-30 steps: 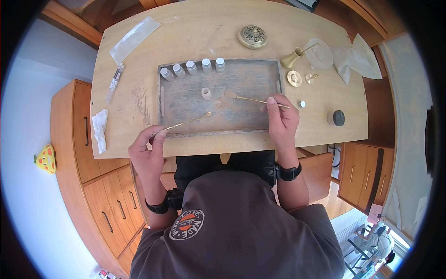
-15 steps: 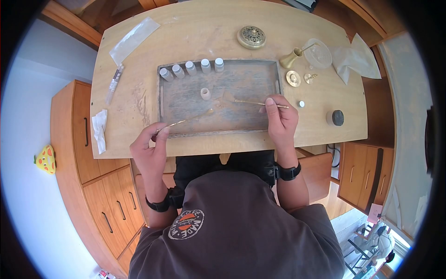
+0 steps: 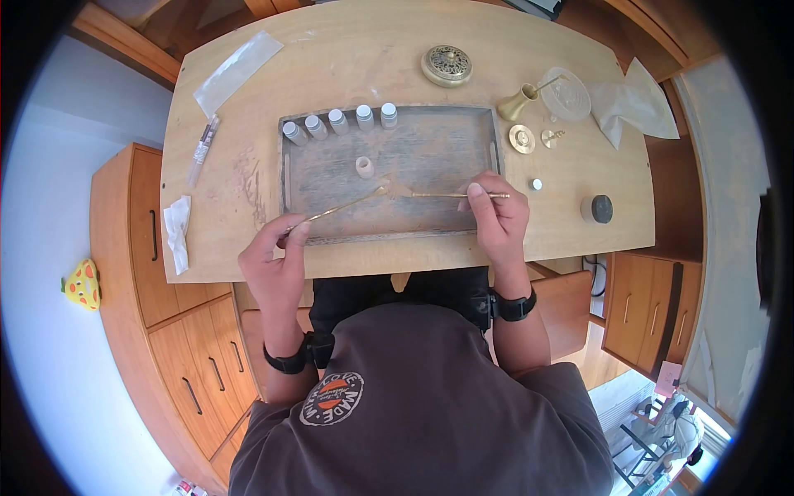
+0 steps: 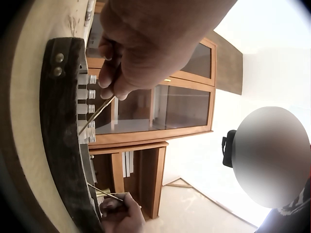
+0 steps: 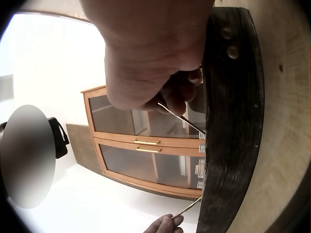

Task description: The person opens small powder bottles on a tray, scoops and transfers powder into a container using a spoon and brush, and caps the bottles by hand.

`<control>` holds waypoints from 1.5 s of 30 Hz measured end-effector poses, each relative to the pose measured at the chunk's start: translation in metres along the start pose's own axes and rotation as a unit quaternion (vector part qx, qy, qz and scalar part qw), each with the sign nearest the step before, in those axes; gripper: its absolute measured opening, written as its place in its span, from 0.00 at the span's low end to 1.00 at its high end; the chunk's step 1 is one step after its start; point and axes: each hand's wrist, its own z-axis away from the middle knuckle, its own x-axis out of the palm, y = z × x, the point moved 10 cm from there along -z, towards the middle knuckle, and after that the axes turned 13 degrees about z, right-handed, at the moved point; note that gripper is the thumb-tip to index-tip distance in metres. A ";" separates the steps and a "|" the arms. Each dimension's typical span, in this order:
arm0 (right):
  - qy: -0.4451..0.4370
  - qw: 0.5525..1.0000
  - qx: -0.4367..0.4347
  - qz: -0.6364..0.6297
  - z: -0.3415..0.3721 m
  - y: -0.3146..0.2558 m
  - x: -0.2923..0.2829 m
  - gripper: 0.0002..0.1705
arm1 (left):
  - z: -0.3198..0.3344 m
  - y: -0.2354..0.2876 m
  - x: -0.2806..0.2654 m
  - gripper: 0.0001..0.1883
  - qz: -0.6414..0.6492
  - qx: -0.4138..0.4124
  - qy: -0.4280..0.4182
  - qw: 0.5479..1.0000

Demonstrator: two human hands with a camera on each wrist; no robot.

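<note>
In the head view, the left hand (image 3: 277, 260) pinches a thin brass tool (image 3: 335, 209), its tip over the middle of the dark wooden tray (image 3: 356, 239). The right hand (image 3: 499, 217) pinches a second brass tool (image 3: 451, 195) with a flat, wider end, held nearly level. Both tool ends are close together over a small patch of brownish powder; whether they touch it cannot be told. A small open vial (image 3: 365, 168) stands just beyond. In the left wrist view the left hand (image 4: 146, 46) grips its tool; in the right wrist view the right hand (image 5: 150, 58) grips the other.
Several white-capped vials (image 3: 338, 122) line the tray's far left side. A brass burner (image 3: 447, 65) stands behind the tray. To the right are a brass vase (image 3: 517, 104), a clear dish (image 3: 567, 97), a white cap (image 3: 537, 184) and a dark-lidded jar (image 3: 597, 209).
The left hand has moved right and its tool tip has come inward and away from the body. The right tool has swung level, its flat end shifting slightly toward the body.
</note>
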 end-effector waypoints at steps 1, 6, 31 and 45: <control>0.000 1.000 0.000 0.000 0.000 0.000 0.000 0.08 | 0.000 0.000 0.000 0.06 -0.002 0.001 0.001 1.000; -0.007 1.000 -0.003 -0.002 0.000 -0.001 0.001 0.07 | 0.000 -0.001 0.000 0.06 0.002 0.017 0.015 1.000; 0.097 0.995 0.034 0.015 0.003 0.006 -0.016 0.09 | 0.001 -0.003 -0.014 0.06 0.003 -0.022 -0.009 1.000; -0.020 0.999 0.016 0.028 -0.003 0.003 0.005 0.07 | -0.001 0.007 0.002 0.05 -0.024 -0.010 0.004 1.000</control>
